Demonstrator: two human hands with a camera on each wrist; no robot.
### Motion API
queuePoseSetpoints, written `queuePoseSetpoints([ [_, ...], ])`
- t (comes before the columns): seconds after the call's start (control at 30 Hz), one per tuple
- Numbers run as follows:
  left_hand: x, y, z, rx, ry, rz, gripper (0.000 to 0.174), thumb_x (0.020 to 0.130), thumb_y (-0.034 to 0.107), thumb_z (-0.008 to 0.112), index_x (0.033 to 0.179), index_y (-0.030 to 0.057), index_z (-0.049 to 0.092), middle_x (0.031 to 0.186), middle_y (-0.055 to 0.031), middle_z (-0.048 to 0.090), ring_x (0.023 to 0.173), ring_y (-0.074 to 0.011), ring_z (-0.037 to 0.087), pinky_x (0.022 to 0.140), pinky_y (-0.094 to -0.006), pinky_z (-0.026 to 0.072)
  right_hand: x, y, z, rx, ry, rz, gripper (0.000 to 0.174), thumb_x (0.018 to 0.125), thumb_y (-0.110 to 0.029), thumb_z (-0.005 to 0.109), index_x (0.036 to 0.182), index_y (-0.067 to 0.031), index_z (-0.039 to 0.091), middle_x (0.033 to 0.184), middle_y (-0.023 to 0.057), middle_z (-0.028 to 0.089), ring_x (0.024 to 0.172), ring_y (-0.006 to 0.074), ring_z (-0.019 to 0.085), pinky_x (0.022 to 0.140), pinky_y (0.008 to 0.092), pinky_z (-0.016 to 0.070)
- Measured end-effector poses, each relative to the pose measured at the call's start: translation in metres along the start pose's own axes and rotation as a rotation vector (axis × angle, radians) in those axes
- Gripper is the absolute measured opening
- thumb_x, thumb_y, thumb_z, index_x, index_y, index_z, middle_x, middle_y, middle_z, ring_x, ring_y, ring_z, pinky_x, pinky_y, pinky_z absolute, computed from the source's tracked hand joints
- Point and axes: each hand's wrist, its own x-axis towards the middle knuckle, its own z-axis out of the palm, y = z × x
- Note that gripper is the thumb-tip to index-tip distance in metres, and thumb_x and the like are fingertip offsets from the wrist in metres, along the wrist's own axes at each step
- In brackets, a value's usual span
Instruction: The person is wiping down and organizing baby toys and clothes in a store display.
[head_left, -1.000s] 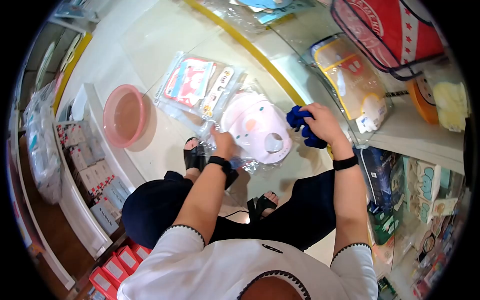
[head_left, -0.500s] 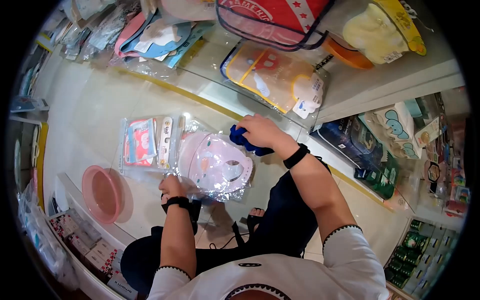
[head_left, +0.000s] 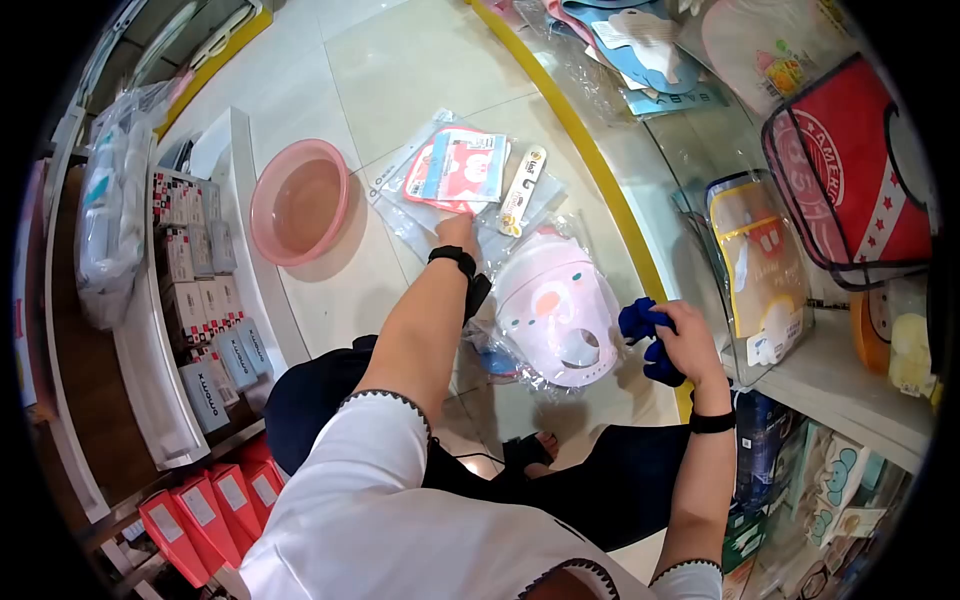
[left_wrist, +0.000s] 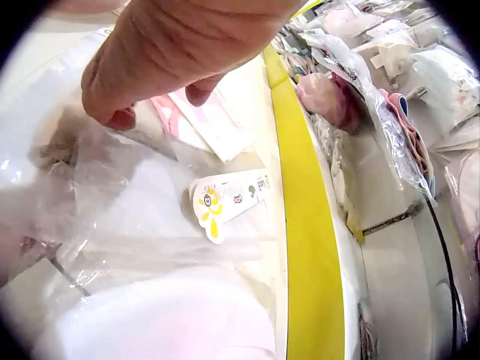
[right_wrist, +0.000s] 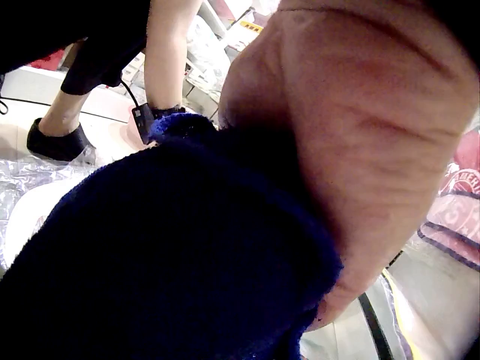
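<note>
My left hand (head_left: 457, 232) reaches down onto a clear plastic bag (head_left: 400, 215), its fingertips at a fold of the film beside the red-and-white packaged item (head_left: 470, 165). In the left wrist view the curled fingers (left_wrist: 112, 101) pinch the film near a white label card with yellow marks (left_wrist: 229, 199). My right hand (head_left: 692, 340) grips a bunched dark-blue cloth (head_left: 645, 325), which fills much of the right wrist view. Between the hands, a pale pink bib (head_left: 545, 285) with an oval opening lies flat on the floor in its clear wrapper.
A pink basin (head_left: 300, 203) holding water stands on the floor at left. Left of it, a low shelf (head_left: 255, 235) carries small boxes. A yellow-edged display shelf (head_left: 590, 155) runs along the right, with packaged bibs and a red bib (head_left: 850, 170). A sandalled foot (head_left: 540, 450) is close below.
My left hand has moved forward along the bag, from its near edge to beside the red-and-white item. The right hand still holds the blue cloth beside the bib. The head view has shifted.
</note>
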Motion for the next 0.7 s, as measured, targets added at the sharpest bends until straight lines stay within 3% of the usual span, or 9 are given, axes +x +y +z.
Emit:
queuePoseSetpoints([
  [0.1, 0.006, 0.043, -0.006, -0.426, 0.339, -0.849, 0.039, 0.076, 0.022, 0.059, 0.103, -0.004, 0.049, 0.104, -0.0157, 0.056, 0.095, -0.0281, 0.055, 0.079, -0.0379, 0.0438, -0.001, -0.004, -0.003, 0.002, -0.01, 0.027, 0.025, 0.072, -0.004, 0.056, 0.098, -0.0063, 0.06, 0.097, 0.0113, 0.057, 0.095, 0.0315, 0.05, 0.085, 0.0358, 0.04],
  [0.13, 0.019, 0.028, -0.008, -0.624, 0.182, -0.891, 0.065, 0.07, 0.025, 0.069, 0.117, -0.0064, 0.037, 0.113, -0.0194, 0.053, 0.102, -0.0319, 0.053, 0.082, -0.037, 0.0459, 0.0, -0.006, -0.004, 0.005, -0.023, 0.037, 0.026, 0.072, -0.004, 0.057, 0.098, -0.0056, 0.059, 0.098, 0.0121, 0.056, 0.096, 0.0314, 0.05, 0.087, 0.0353, 0.0396],
  [0.27, 0.038, 0.04, -0.002, -0.721, 0.226, -1.062, 0.048, 0.074, 0.021, 0.064, 0.111, -0.0018, 0.044, 0.105, -0.0179, 0.058, 0.096, -0.0314, 0.057, 0.08, -0.0379, 0.0461, -0.002, -0.006, 0.0, -0.022, -0.025, 0.024, 0.025, 0.073, -0.005, 0.056, 0.097, -0.0067, 0.06, 0.097, 0.0104, 0.057, 0.092, 0.0312, 0.051, 0.083, 0.036, 0.0409],
  [0.33, 0.054, 0.012, 0.011, -0.323, -0.049, -0.652, 0.04, 0.075, 0.019, 0.062, 0.109, 0.0019, 0.048, 0.101, -0.0181, 0.059, 0.093, -0.0327, 0.058, 0.078, -0.0388, 0.0461, -0.005, -0.005, 0.002, -0.021, -0.029, 0.039, 0.025, 0.073, -0.005, 0.056, 0.097, -0.0066, 0.06, 0.097, 0.0104, 0.057, 0.092, 0.0313, 0.051, 0.083, 0.0358, 0.0409],
  [0.4, 0.055, 0.003, 0.001, 0.403, -0.303, 0.068, 0.033, 0.076, 0.016, 0.059, 0.107, 0.0078, 0.05, 0.103, -0.0188, 0.058, 0.093, -0.0361, 0.056, 0.078, -0.0396, 0.0455, -0.009, -0.009, 0.0, -0.022, -0.037, 0.067, 0.025, 0.073, -0.005, 0.056, 0.097, -0.007, 0.059, 0.096, 0.01, 0.057, 0.093, 0.0307, 0.05, 0.084, 0.0356, 0.0409],
  [0.43, 0.056, 0.0, -0.002, 0.431, -0.332, 0.126, 0.026, 0.076, 0.011, 0.057, 0.1, 0.0036, 0.051, 0.09, -0.0178, 0.061, 0.084, -0.0331, 0.059, 0.071, -0.0414, 0.0476, -0.011, -0.008, 0.0, -0.022, -0.04, 0.082, 0.025, 0.073, -0.005, 0.056, 0.098, -0.0071, 0.059, 0.096, 0.0097, 0.057, 0.093, 0.0304, 0.05, 0.084, 0.0355, 0.0409],
  [0.5, 0.056, -0.001, 0.005, 0.044, -0.283, -0.154, 0.02, 0.075, 0.008, 0.053, 0.095, 0.0045, 0.052, 0.083, -0.0145, 0.059, 0.075, -0.0288, 0.058, 0.062, -0.0371, 0.0457, -0.015, -0.007, 0.0, -0.017, -0.047, 0.106, 0.026, 0.073, -0.005, 0.056, 0.098, -0.0074, 0.059, 0.097, 0.0091, 0.057, 0.093, 0.0298, 0.05, 0.084, 0.0354, 0.0409],
  [0.57, 0.054, 0.01, 0.008, -0.94, -0.003, -0.605, 0.015, 0.075, 0.005, 0.049, 0.09, 0.0054, 0.053, 0.076, -0.0113, 0.058, 0.067, -0.0244, 0.057, 0.052, -0.0328, 0.0438, -0.018, -0.009, -0.002, -0.027, -0.047, 0.111, 0.026, 0.073, -0.005, 0.056, 0.099, -0.0079, 0.059, 0.098, 0.0078, 0.057, 0.094, 0.0291, 0.05, 0.084, 0.0353, 0.0411],
  [0.7, 0.085, 0.033, -0.024, -1.482, 0.013, -0.453, 0.006, 0.074, 0.0, 0.045, 0.075, 0.0051, 0.047, 0.06, -0.0049, 0.046, 0.05, -0.016, 0.048, 0.04, -0.0291, 0.0372, -0.017, -0.016, -0.009, -0.024, -0.006, 0.068, 0.025, 0.073, -0.006, 0.056, 0.098, -0.0086, 0.059, 0.098, 0.0083, 0.057, 0.093, 0.0295, 0.05, 0.082, 0.0358, 0.0419],
])
